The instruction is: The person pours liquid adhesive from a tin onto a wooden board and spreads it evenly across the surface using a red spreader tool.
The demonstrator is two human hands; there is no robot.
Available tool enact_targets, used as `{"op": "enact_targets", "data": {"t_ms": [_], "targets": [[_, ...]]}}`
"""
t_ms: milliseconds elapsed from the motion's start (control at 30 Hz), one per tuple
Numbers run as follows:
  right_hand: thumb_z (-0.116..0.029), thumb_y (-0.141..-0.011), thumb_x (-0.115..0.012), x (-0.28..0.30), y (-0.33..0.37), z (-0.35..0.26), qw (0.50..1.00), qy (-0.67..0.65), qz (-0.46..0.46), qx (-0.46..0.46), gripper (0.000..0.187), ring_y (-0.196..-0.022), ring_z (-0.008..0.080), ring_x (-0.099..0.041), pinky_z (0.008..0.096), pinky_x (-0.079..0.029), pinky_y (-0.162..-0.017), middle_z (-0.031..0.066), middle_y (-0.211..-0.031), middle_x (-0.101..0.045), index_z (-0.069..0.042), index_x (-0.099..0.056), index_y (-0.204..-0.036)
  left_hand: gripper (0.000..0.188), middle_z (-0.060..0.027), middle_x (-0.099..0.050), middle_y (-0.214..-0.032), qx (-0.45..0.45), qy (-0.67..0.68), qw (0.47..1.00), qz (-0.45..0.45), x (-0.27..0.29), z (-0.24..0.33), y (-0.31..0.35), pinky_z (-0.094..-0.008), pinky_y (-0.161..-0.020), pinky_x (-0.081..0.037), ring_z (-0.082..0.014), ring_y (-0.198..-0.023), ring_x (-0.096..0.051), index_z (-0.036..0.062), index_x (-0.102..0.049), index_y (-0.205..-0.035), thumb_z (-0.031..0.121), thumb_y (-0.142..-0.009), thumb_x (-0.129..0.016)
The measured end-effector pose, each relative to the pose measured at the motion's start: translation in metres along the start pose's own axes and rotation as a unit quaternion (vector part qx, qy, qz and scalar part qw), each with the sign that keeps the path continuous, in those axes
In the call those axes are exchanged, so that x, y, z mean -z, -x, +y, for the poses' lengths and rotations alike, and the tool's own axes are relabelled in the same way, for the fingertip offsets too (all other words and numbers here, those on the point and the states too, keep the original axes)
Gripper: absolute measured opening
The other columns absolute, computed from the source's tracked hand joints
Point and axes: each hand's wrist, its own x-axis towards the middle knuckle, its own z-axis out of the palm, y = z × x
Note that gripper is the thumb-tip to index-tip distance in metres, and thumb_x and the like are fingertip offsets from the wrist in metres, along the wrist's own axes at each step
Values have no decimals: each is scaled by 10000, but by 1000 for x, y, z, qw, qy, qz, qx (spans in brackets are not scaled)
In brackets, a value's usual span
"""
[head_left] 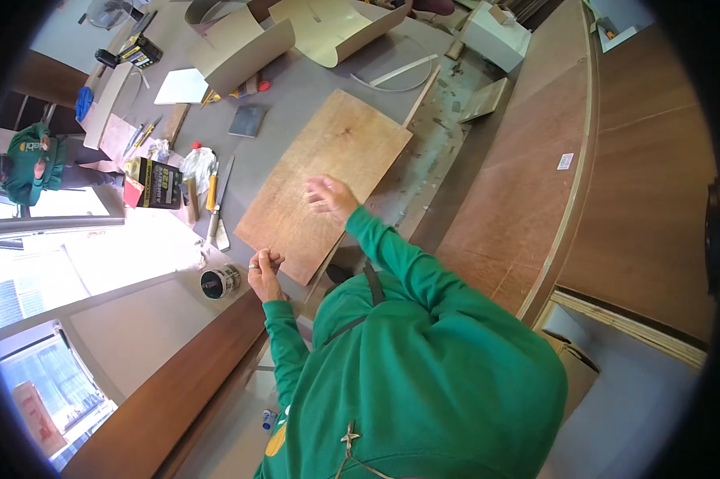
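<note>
A flat rectangular sheet of thin wood (340, 136) lies on the grey worktable, its near corner close to me. Over that near corner is my left hand (266, 271), its fingers curled and their tips pressed together; whatever they may pinch is too small to make out. My right hand (332, 198) hovers above the middle of the sheet's right side, slightly blurred. Its fingers are loosely bent and apart, and I see nothing in them. Beneath the sheet's right edge, a strip of wood (422, 97) sticks out.
Left of the sheet stand a black-and-yellow can (157, 184), a yellow-handled tool (212, 191) and an open dark-topped tub (219, 282). A dark square block (247, 120) and curved beige panels (244, 52) lie farther back. Wooden panelling (513, 184) rises to the right; a person in green (31, 164) appears far left.
</note>
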Motion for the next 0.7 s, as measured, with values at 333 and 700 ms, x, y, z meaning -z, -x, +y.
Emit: {"op": "enact_targets", "data": {"t_ms": [333,700], "targets": [[-321,-853,-563,261,-87,-8,935,180,305,-9,337,-870,218,-626,374,-520,-705,63,-990,-627,-140,-573,-1137,366,-98,-622,-848,61,-38,991,-115,-24,-19,-25,-291,-720,-504,-176,-750,-625,-36,-578,-1032,295,-972,-432],[-410,-870,-482,349,-254,-34,840,517,165,23,487,-1093,320,-543,396,-413,-937,178,-1161,-586,-48,-547,-1190,324,-102,-634,-857,111,-8,986,123,-153,-37,-20,-313,-729,-493,-190,-758,-634,-12,-556,-986,288,-968,-433]]}}
